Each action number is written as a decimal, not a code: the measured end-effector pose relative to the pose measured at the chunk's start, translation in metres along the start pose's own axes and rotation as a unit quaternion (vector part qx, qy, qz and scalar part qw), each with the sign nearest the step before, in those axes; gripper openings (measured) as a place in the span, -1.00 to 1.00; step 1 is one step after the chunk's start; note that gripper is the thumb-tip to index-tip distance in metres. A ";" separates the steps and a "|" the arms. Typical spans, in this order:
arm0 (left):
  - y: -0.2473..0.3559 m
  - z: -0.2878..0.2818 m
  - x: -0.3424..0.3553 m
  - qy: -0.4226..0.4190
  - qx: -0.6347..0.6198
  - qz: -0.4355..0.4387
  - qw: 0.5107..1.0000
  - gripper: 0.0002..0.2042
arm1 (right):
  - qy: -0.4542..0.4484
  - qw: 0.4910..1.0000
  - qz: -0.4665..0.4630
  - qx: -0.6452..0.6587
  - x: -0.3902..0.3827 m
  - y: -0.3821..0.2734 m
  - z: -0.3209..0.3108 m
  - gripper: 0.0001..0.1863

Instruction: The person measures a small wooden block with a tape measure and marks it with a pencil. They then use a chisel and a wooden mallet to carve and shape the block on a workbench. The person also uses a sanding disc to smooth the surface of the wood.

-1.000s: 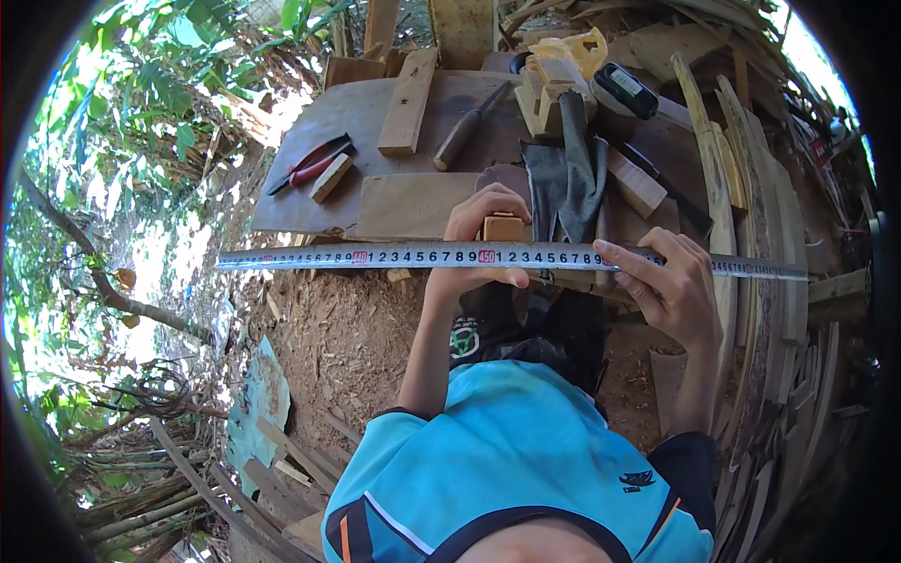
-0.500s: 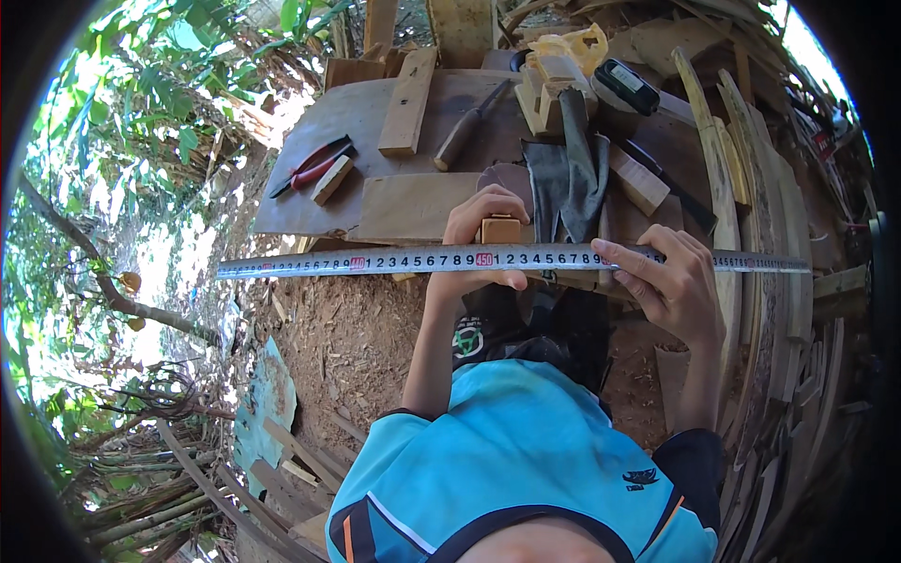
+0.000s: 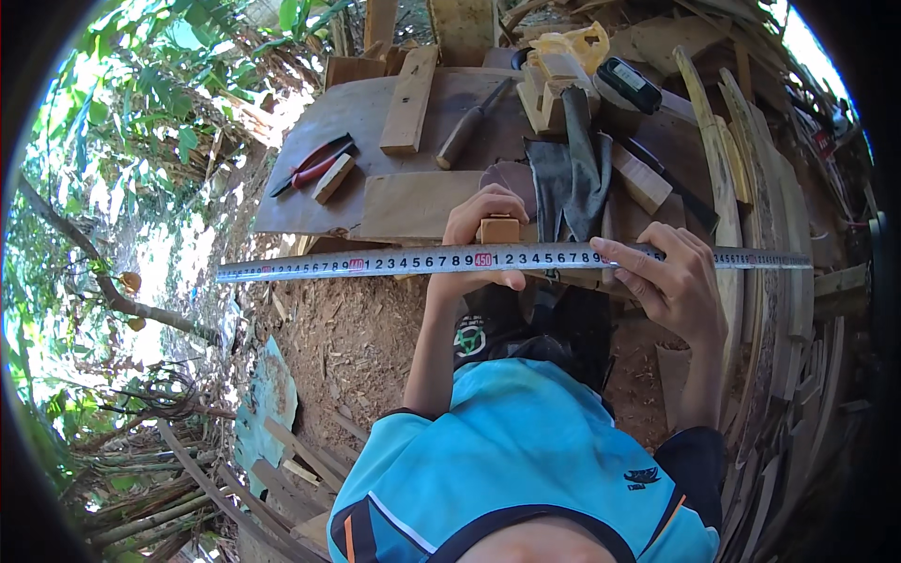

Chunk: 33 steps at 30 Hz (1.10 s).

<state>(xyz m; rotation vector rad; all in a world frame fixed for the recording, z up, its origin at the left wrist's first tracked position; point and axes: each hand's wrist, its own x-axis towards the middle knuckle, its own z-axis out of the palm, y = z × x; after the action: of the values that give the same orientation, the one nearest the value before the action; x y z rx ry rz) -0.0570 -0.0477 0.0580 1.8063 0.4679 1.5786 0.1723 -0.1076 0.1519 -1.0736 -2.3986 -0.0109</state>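
A long steel ruler (image 3: 404, 263) with black and red markings lies crosswise in front of me, spanning most of the view. My left hand (image 3: 481, 220) is closed around a small wooden block (image 3: 499, 229) and the ruler, its thumb showing below the ruler's near edge. The block's end stands against the ruler's far edge. Farther right along the ruler, my right hand (image 3: 671, 281) pinches it between thumb and fingers. Part of the ruler is hidden behind that hand.
On the work board (image 3: 282, 211) lie red-handled pliers (image 3: 314, 169), a wooden-handled pointed tool (image 3: 460, 136), wood pieces (image 3: 409, 103) and a dark grey cloth (image 3: 568, 178). A black-and-green device (image 3: 627, 86) sits behind. Long planks (image 3: 751, 310) stack at right; a branch (image 3: 113, 291) reaches in at left.
Nearly nothing differs. Both hands keep their hold on the ruler, and the view has shifted very slightly.
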 end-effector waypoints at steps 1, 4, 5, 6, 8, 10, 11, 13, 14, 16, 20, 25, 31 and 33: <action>-0.001 0.000 0.000 0.001 -0.002 0.006 1.000 -0.30 | 0.000 1.000 -0.001 -0.002 0.000 0.000 0.000 -0.67; 0.001 0.000 0.001 -0.003 -0.004 0.002 1.000 -0.22 | -0.007 1.000 0.016 -0.010 0.000 -0.001 0.000 -0.64; 0.001 0.000 0.000 -0.001 -0.006 -0.002 1.000 -0.22 | -0.007 1.000 0.015 -0.011 0.000 -0.001 -0.001 -0.64; 0.001 0.000 0.000 0.001 -0.007 -0.006 1.000 -0.22 | -0.006 1.000 0.014 -0.012 0.000 -0.001 -0.001 -0.64; 0.000 -0.001 -0.001 0.000 -0.008 -0.010 1.000 -0.21 | -0.003 1.000 0.012 -0.013 0.001 -0.002 -0.001 -0.64; -0.001 -0.002 -0.002 -0.004 -0.007 -0.014 1.000 -0.19 | -0.001 1.000 0.013 -0.012 0.001 -0.002 0.000 -0.64; 0.001 -0.001 -0.002 0.005 -0.002 -0.023 1.000 -0.20 | 0.007 1.000 0.010 -0.019 0.002 -0.002 -0.001 -0.64; 0.003 0.001 -0.003 0.023 0.009 -0.040 0.999 -0.22 | 0.022 0.999 0.005 -0.033 0.002 -0.003 -0.001 -0.64; 0.004 0.001 -0.005 0.039 0.016 -0.050 0.998 -0.25 | 0.042 0.998 0.013 -0.046 0.002 -0.003 -0.002 -0.64; 0.004 0.002 -0.009 0.072 0.029 -0.070 0.994 -0.32 | 0.081 0.994 0.030 -0.072 0.001 -0.003 -0.004 -0.64; 0.012 -0.003 -0.009 0.062 0.060 -0.104 0.991 -0.42 | 0.064 0.996 0.059 -0.032 -0.003 -0.005 -0.006 -0.65; 0.017 -0.003 -0.014 0.044 -0.022 -0.117 0.992 -0.47 | 0.033 0.998 0.050 0.001 -0.003 -0.010 0.007 -0.66; 0.019 -0.007 -0.019 0.047 -0.042 -0.149 0.987 -0.41 | 0.025 1.000 0.019 -0.002 -0.003 -0.008 0.014 -0.64; 0.020 -0.013 -0.015 0.011 0.009 -0.117 0.993 -0.39 | 0.024 1.000 0.010 0.013 0.000 -0.006 0.015 -0.63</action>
<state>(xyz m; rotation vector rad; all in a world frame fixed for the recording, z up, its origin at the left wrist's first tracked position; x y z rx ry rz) -0.0758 -0.0681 0.0616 1.6803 0.6808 1.4373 0.1610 -0.1088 0.1405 -1.0732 -2.3387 0.0001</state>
